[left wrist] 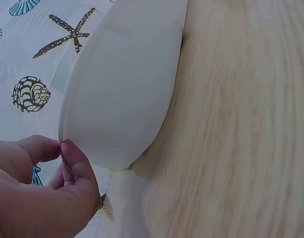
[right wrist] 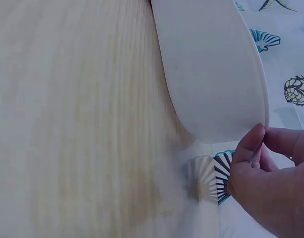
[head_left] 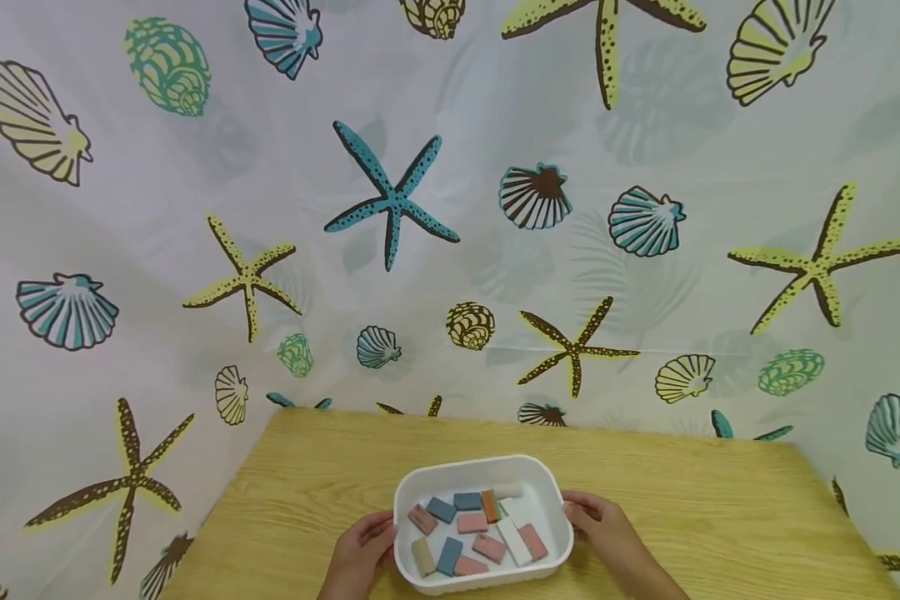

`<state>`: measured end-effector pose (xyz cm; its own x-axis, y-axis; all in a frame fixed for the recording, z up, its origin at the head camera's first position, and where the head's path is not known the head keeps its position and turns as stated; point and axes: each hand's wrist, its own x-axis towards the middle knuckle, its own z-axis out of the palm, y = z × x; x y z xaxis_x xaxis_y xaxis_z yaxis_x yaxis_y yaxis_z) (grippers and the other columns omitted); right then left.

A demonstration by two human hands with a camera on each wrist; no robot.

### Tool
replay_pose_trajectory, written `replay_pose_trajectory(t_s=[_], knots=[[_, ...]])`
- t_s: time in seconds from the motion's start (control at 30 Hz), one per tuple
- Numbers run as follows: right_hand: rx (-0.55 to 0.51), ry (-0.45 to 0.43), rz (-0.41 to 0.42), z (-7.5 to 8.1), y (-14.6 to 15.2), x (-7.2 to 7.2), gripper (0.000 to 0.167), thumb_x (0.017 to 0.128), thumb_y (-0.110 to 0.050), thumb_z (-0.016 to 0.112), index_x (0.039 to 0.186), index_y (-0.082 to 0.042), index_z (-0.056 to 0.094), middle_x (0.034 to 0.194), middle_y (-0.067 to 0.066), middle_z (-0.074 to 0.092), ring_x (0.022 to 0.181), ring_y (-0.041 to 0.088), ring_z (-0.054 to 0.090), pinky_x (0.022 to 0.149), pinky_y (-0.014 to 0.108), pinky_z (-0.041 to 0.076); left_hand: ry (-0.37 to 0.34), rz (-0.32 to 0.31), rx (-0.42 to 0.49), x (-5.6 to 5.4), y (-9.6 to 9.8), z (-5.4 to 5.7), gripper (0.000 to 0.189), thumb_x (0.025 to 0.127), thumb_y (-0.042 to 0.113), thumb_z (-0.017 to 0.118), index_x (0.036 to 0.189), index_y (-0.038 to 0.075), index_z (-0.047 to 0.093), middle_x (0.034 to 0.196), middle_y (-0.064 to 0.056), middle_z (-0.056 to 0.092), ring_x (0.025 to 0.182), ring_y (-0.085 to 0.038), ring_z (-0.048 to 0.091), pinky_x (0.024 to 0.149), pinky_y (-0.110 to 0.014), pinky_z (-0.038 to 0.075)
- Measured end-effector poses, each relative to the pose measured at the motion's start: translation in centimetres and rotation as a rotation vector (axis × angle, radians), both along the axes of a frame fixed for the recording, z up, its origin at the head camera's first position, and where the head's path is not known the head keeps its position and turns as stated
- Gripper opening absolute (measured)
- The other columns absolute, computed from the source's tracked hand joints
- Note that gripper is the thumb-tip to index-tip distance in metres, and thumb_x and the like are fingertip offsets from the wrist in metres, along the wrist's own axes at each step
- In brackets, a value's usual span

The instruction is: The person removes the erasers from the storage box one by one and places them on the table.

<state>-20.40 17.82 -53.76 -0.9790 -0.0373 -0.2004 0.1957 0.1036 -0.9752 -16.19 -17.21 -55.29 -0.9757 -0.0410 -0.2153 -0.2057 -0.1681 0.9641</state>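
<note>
A white plastic tub (head_left: 487,583) with rounded corners is held at both ends in the head view. My left hand (head_left: 357,557) pinches its left rim between thumb and fingers, and my right hand (head_left: 607,533) pinches the right rim likewise. Inside lie several block erasers: pink (head_left: 472,522), blue (head_left: 450,556), tan (head_left: 423,557), a long white one (head_left: 513,542) and an orange-green one (head_left: 490,506). Both wrist views show the tub's outer wall (left wrist: 122,84), its underside edge close over the wooden surface. The erasers are hidden there.
The wood-grain table (head_left: 330,450) spreads around the tub. A white cloth (head_left: 435,283) printed with starfish and shells hangs behind the table and along both sides.
</note>
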Motion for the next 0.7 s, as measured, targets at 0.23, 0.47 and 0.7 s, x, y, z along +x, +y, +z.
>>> replay_pose_trajectory(t_s=[0.23, 0.47, 0.7], knots=[[-0.029, 0.0, -0.099, -0.7, 0.3, 1.6, 0.033, 0.092, -0.012, 0.059, 0.119, 0.006, 0.057, 0.105, 0.012, 0.062, 0.091, 0.021, 0.058, 0.072, 0.029, 0.053, 0.03, -0.014, -0.069, -0.1, 0.7, 0.3, 0.044, 0.091, 0.009, 0.06, 0.126, -0.013, 0.046, 0.11, -0.018, 0.057, 0.094, -0.017, 0.057, 0.075, -0.026, 0.052], [-0.007, -0.01, -0.149, -0.9, 1.2, 3.0, 0.038, 0.09, -0.015, 0.061, 0.121, 0.006, 0.056, 0.103, 0.012, 0.062, 0.09, 0.019, 0.057, 0.07, 0.028, 0.053, 0.026, -0.065, -0.056, -0.6, 1.4, 0.6, 0.042, 0.091, 0.009, 0.06, 0.125, -0.012, 0.049, 0.114, -0.021, 0.055, 0.097, -0.018, 0.056, 0.078, -0.026, 0.052], [-0.011, -0.038, -0.179, -1.3, 1.9, 3.7, 0.044, 0.089, -0.02, 0.064, 0.123, 0.006, 0.055, 0.102, 0.011, 0.062, 0.089, 0.017, 0.058, 0.071, 0.028, 0.053, 0.06, -0.056, -0.126, -1.0, 2.2, 0.4, 0.04, 0.09, 0.01, 0.061, 0.122, -0.012, 0.051, 0.11, -0.018, 0.056, 0.097, -0.017, 0.056, 0.078, -0.023, 0.051]])
